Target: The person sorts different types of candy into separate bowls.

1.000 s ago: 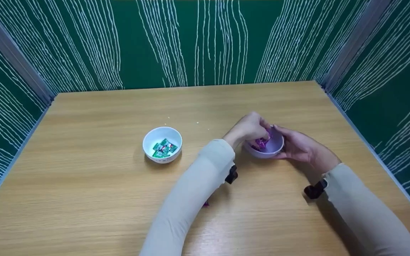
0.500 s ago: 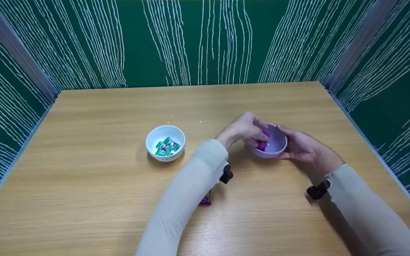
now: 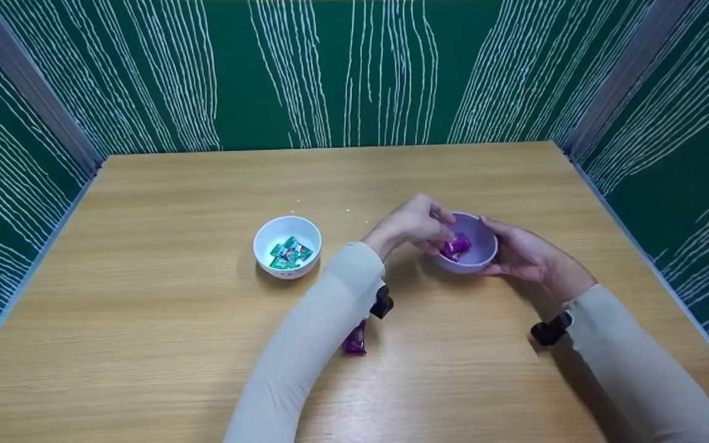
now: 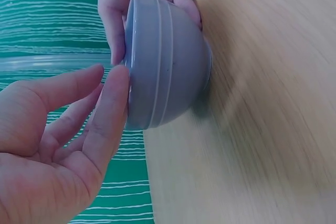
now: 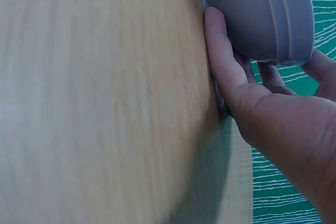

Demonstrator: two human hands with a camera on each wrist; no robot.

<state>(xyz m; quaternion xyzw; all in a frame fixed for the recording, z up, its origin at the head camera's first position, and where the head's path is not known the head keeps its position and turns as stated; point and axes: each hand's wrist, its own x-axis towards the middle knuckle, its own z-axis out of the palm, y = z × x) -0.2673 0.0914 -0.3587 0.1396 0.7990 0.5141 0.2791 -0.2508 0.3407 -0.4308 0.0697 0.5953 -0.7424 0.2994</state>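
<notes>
A lilac bowl [image 3: 482,247] stands on the right part of the table, with purple-wrapped candies [image 3: 458,245] inside. My right hand [image 3: 524,253] grips it from the right, thumb at the rim and a finger low by the base in the right wrist view. At the bowl's left rim is my left hand [image 3: 417,223], its fingers loosely bent. The left wrist view shows that hand [image 4: 63,135] with thumb and forefinger apart and nothing between them, fingertips right at the rim of the bowl [image 4: 168,66]. The candies are hidden in both wrist views.
To the left stands a white bowl [image 3: 287,229] with several green-wrapped candies [image 3: 291,252]. A purple packet [image 3: 356,341] lies partly hidden by the left sleeve [image 3: 305,344]. Small white crumbs dot the wooden table [image 3: 145,295]. Green walls with white lines rise behind and beside it.
My left hand has drawn back leftward out of the lilac bowl, leaving the purple candies in it. The purple packet shows more beside the sleeve. My right hand keeps its grip on the bowl.
</notes>
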